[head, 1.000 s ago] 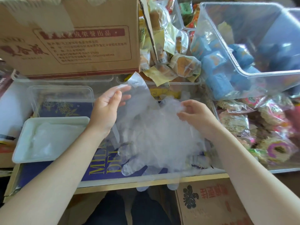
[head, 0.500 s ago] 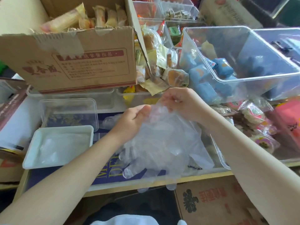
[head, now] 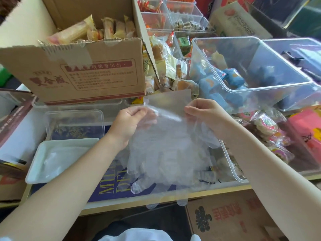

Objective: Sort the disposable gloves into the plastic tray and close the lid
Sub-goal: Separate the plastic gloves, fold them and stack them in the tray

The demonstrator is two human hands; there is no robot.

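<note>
Both hands up: left hand (head: pixel 129 121) and right hand (head: pixel 205 113), fingers curled, pinching top edge of disposable gloves (head: pixel 166 150), hanging just right of white plastic tray (head: pixel 57 159); clear lid (head: pixel 74 124) behind.

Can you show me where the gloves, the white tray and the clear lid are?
gloves (head: pixel 166 145), head view, middle of the clear bunch held up.
white tray (head: pixel 34 168), head view, its left rim.
clear lid (head: pixel 74 113), head view, its far rim.

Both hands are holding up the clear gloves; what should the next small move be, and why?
Probably carry the gloves left and lower them into the white tray: both hands, left and right, pinch the cuff edge, and the tray lies open beside the left forearm.
</note>
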